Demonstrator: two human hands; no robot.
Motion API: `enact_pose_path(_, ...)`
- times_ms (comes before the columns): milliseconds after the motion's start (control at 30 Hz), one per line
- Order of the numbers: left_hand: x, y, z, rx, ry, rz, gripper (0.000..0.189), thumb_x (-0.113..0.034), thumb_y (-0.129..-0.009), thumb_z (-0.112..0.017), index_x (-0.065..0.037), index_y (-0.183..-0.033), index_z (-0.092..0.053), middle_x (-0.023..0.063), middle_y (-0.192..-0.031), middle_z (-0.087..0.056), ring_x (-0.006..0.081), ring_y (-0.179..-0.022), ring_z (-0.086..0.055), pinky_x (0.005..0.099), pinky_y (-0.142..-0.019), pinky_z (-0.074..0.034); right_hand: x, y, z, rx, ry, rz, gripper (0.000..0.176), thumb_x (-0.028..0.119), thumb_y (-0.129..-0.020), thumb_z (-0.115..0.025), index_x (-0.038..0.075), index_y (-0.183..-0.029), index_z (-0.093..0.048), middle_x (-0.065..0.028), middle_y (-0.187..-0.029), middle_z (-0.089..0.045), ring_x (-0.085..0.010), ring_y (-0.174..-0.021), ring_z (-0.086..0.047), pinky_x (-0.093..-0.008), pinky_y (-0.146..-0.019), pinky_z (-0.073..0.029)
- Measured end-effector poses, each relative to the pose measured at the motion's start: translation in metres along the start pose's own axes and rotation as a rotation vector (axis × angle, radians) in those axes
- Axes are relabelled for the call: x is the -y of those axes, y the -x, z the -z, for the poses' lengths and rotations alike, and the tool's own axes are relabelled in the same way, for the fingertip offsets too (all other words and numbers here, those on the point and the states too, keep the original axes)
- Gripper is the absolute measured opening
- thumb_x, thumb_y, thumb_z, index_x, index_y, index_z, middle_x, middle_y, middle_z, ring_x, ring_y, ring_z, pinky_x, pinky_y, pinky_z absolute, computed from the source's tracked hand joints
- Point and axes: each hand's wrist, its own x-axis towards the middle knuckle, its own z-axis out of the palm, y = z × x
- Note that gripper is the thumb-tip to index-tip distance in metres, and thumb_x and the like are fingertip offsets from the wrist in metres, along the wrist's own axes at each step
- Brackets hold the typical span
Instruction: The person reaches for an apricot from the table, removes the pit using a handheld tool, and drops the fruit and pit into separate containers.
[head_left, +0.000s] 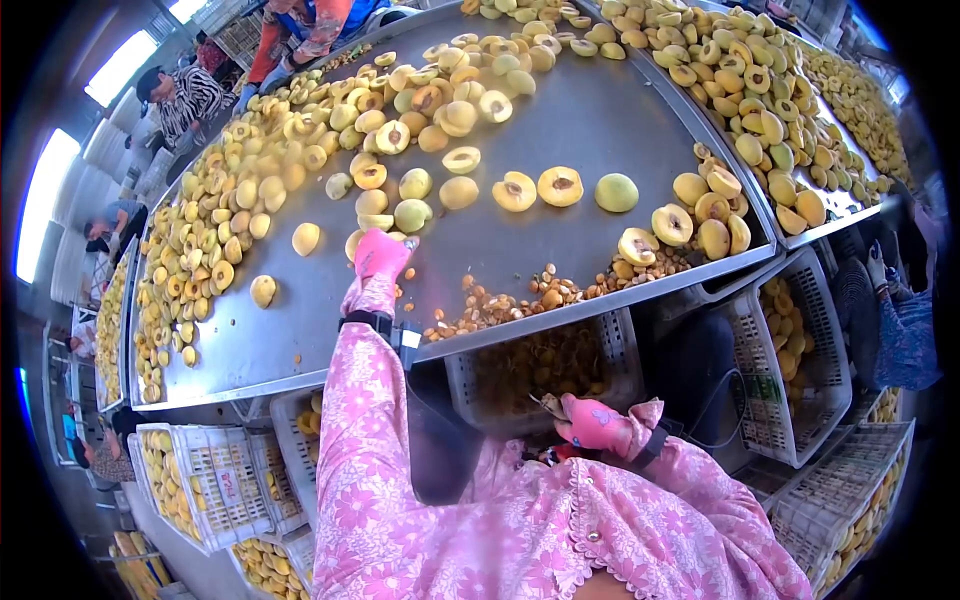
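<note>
My left hand, in a pink glove, reaches onto the metal table. Its fingers are closed around a yellow peach half, which the glove mostly hides. Just beyond the knuckles lie more peach halves, some cut side up with brown pits. My right hand, also gloved in pink, is low in front of my body. Its fingers are wrapped round a small tool with a narrow metal tip; the handle is hidden in the glove. Loose pits are piled along the table's near edge.
Below the edge stands a white crate with pits and scraps. Crates of peaches stand at lower left, another crate at right. Peach heaps cover the table's left and far side. A co-worker's gloved hands are at the far edge.
</note>
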Motion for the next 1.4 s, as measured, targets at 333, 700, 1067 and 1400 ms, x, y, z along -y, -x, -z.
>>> enact_pose_path(333,0.000,0.085,0.040,1.109,2.086,0.464,0.056,-0.050,-0.086,-0.049,-0.001,-0.112,-0.055,0.0159,-0.096,-0.061,0.0288,-0.078,-0.060,0.0291,-0.054,-0.050,0.025,0.001,0.030,-0.177,-0.267,0.304,0.019,0.014,-0.083,-0.059,0.002,-0.093,-0.048,-0.0059,-0.073,-0.056,-0.0140,-0.065,-0.052,-0.0300,-0.060,-0.044)
enact_pose_path(700,-0.046,0.203,0.057,0.836,2.113,0.444,0.051,-0.042,-0.091,-0.050,0.002,-0.118,-0.049,0.0166,-0.111,-0.059,0.0307,-0.096,-0.060,0.0474,-0.084,-0.051,0.082,0.019,0.049,-0.284,-0.183,0.394,0.021,0.014,-0.083,-0.059,0.001,-0.091,-0.045,-0.0193,-0.071,-0.055,-0.0392,-0.068,-0.058,-0.0405,-0.056,-0.044)
enact_pose_path(1067,-0.073,0.236,0.070,0.822,1.882,0.229,0.053,-0.042,-0.094,-0.045,0.001,-0.125,-0.045,0.0177,-0.115,-0.057,0.0262,-0.098,-0.061,0.0394,-0.081,-0.054,0.079,0.016,0.043,-0.367,-0.097,0.419,0.021,0.015,-0.084,-0.057,0.001,-0.092,-0.045,-0.0243,-0.074,-0.057,-0.0438,-0.073,-0.057,-0.0452,-0.058,-0.045)
enact_pose_path(1400,-0.082,0.238,0.073,0.802,1.645,0.197,0.051,-0.043,-0.095,-0.044,0.002,-0.116,-0.053,0.0150,-0.101,-0.063,0.0208,-0.091,-0.063,0.0314,-0.081,-0.052,0.077,0.023,0.046,-0.215,-0.075,0.308,0.021,0.013,-0.084,-0.057,-0.002,-0.094,-0.045,-0.0235,-0.077,-0.058,-0.0438,-0.079,-0.057,-0.0412,-0.061,-0.045)
